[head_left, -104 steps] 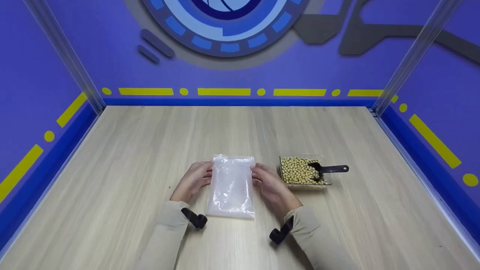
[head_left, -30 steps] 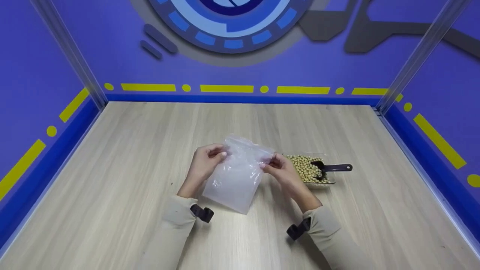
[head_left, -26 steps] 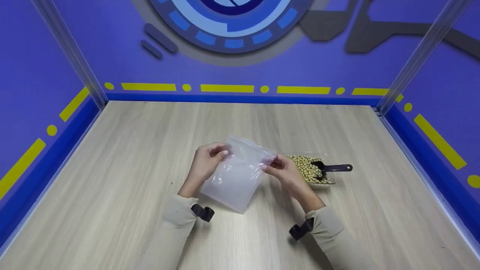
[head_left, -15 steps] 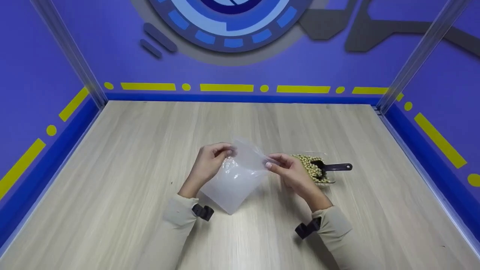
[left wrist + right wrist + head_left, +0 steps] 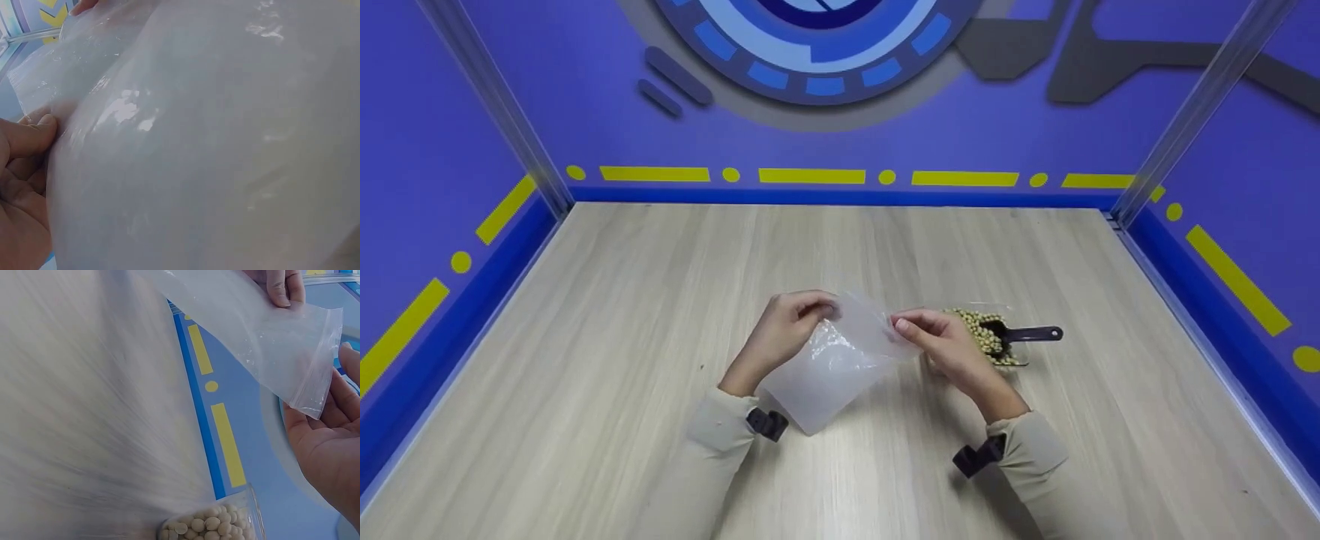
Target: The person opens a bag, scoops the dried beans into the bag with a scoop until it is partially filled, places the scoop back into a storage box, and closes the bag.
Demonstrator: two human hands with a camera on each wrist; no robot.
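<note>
A translucent zip-lock plastic bag point(image 5: 829, 375) hangs tilted over the table, a lower corner pointing towards me. My left hand point(image 5: 787, 330) pinches its edge near the top between thumb and fingers, as the left wrist view shows up close on the bag point(image 5: 197, 146). At the zip end, my right hand point(image 5: 949, 349) touches the bag. In the right wrist view, the fingers of the right hand point(image 5: 332, 444) lie behind the corner of the bag point(image 5: 281, 349), while the thumb stands off it. The bag looks flat, with nothing seen inside.
Right of the bag stands a clear plastic box point(image 5: 1014, 364) of pale round beans point(image 5: 976, 327), partly behind my right hand. A black scoop point(image 5: 1035, 334) lies in the beans, handle to the right. Blue panels point(image 5: 825, 150) enclose the wooden table point(image 5: 607, 315).
Both hands have lifted the bag from lying flat and turned it aslant. In the last half second, the right thumb has come off the bag's corner, and the bag has sunk slightly towards me.
</note>
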